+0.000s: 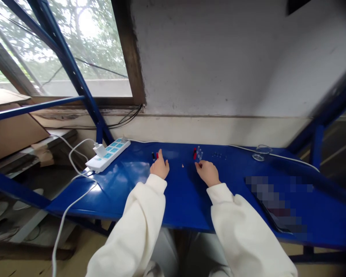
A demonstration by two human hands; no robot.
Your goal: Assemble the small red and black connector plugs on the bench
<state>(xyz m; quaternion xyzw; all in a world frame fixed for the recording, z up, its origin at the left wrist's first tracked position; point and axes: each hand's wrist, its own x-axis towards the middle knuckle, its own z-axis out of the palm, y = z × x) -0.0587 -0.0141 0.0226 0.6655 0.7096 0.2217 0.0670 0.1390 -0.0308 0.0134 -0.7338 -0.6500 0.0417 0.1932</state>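
Note:
My left hand is over the blue table, its index finger stretched forward and its thumb apart. Just beyond its left side are a small black piece and a small red piece, partly covered by the hand. My right hand has its fingers drawn together in a pinch low over the table; whatever is between the tips is too small to make out. Right beyond those fingertips is a cluster of small red and black pieces and clear tubes. A tiny pale scrap lies between my hands.
A white power strip with a plug and cable occupies the table's left end. Several tiny clear bits lie right of the tubes. A clear glass cup and a dark, blurred-out flat object are at right. Blue frame posts flank the table.

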